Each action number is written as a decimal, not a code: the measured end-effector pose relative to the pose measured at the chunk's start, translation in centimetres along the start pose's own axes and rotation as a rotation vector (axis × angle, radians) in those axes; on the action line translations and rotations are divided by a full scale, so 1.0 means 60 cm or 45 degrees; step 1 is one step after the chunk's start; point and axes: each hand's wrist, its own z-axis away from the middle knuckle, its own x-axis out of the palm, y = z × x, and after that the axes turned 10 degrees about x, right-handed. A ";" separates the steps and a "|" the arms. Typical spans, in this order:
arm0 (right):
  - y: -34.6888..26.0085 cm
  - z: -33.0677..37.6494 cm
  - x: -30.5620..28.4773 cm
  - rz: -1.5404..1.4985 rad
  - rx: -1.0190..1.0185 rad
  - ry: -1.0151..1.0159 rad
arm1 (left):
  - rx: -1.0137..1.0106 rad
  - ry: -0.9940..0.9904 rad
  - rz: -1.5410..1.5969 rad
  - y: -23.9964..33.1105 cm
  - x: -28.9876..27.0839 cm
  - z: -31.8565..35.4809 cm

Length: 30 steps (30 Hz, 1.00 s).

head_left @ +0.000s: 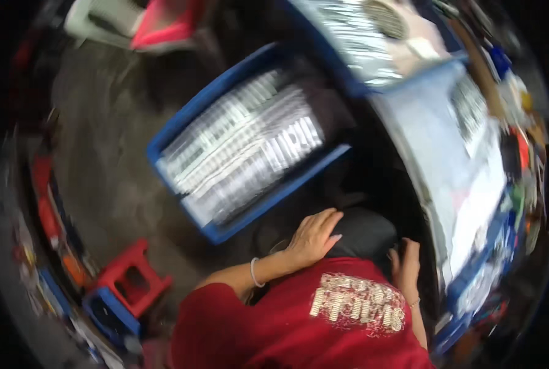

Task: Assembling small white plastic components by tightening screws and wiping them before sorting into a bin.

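My left hand [314,237] lies over my dark-clothed lap [367,230], its fingers stretched out and nothing in them. Beside my other thigh is my right hand [406,261], the fingers loosely bent with the thumb apart, and no object shows in it. Ahead of my left hand, a blue crate [194,103] stands on the floor, apart from both hands. Rows of pale, thin, closely packed pieces [244,147] fill most of it, and a dark patch covers its far right end. Motion blur hides what the pieces are.
To the right runs a pale work table [419,117] with a silvery bundle [469,107]. Another blue crate [354,83] with shiny strips sits at its far end. Red [154,286] and blue [105,313] plastic stools stand at lower left, a red chair [164,27] at far left.
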 end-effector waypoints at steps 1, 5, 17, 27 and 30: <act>0.044 0.014 0.029 0.025 -0.023 0.035 | -0.102 -0.196 -0.013 -0.015 0.048 0.006; 0.089 0.031 0.114 -0.137 0.195 -0.024 | -0.274 -0.935 0.008 0.039 0.074 -0.078; 0.146 0.009 0.139 -0.749 0.216 0.084 | 0.780 -0.116 -0.131 0.172 0.101 -0.590; 0.158 -0.012 0.109 -0.883 0.365 -0.211 | 1.309 -0.386 -1.121 0.066 0.189 -0.843; 0.155 -0.016 0.095 -0.878 0.374 -0.317 | 1.453 -0.411 -1.212 0.066 0.197 -0.849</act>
